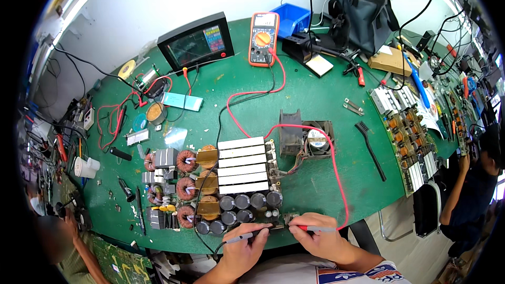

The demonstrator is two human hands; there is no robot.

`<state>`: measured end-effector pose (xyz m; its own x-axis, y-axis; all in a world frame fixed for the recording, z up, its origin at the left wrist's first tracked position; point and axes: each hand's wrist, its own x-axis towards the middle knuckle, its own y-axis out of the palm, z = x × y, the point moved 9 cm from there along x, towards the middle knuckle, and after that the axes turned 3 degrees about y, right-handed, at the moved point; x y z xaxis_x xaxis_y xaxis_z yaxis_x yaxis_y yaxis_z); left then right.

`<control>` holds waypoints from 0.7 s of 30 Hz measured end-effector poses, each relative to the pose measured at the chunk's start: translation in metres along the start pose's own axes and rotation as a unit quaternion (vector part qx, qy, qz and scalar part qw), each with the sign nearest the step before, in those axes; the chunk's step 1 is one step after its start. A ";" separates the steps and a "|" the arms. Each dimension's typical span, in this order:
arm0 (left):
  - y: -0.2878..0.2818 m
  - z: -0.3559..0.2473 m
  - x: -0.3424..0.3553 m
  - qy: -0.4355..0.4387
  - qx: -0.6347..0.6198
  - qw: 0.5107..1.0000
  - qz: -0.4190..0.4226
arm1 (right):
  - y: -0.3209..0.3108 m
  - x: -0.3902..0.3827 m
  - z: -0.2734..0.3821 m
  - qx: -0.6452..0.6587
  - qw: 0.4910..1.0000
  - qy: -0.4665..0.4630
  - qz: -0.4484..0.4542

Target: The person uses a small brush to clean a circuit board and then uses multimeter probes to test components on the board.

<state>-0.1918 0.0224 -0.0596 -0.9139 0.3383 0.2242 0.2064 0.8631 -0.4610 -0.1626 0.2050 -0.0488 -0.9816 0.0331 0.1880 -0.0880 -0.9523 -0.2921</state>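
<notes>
My left hand (244, 251) is closed round a black test probe (243, 237), its tip pointing right at the near right corner of a large circuit board. In my right hand (317, 237) is a red test probe (315, 228), its tip pointing left at a small part by that corner. Whether the tips touch metal is too small to tell. The power circuit board carries white heatsink bars (243, 165), black capacitors (242, 201) and copper toroid coils (187, 188). A black lead and a red lead (336, 163) run to an orange multimeter (263, 39) standing at the back.
Two black fans (318, 141) lie right of the board, wired to it. A black brush (371, 150) lies farther right, near another circuit board (407, 142). A screen device (194, 42) and a blue bin (292, 20) stand behind. People sit at both sides.
</notes>
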 end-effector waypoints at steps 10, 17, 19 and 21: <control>0.002 -0.010 0.006 -0.006 -0.002 1.000 0.015 | -0.003 -0.003 0.002 -0.008 1.000 0.019 -0.015; 0.005 -0.004 0.003 -0.009 -0.050 0.998 -0.025 | -0.010 -0.003 -0.001 0.004 0.997 0.064 0.032; 0.000 -0.005 0.003 -0.011 -0.048 0.998 -0.031 | -0.030 0.000 0.020 0.037 0.997 0.040 0.050; 0.000 -0.001 -0.001 -0.016 -0.042 0.999 -0.028 | -0.050 0.015 0.060 -0.009 0.990 -0.042 0.131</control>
<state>-0.1903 0.0219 -0.0589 -0.9352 0.2772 0.2202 0.1814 0.9093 -0.3745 -0.1628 0.2350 0.0246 -0.9535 -0.2409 0.1810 0.1644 -0.9193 -0.3575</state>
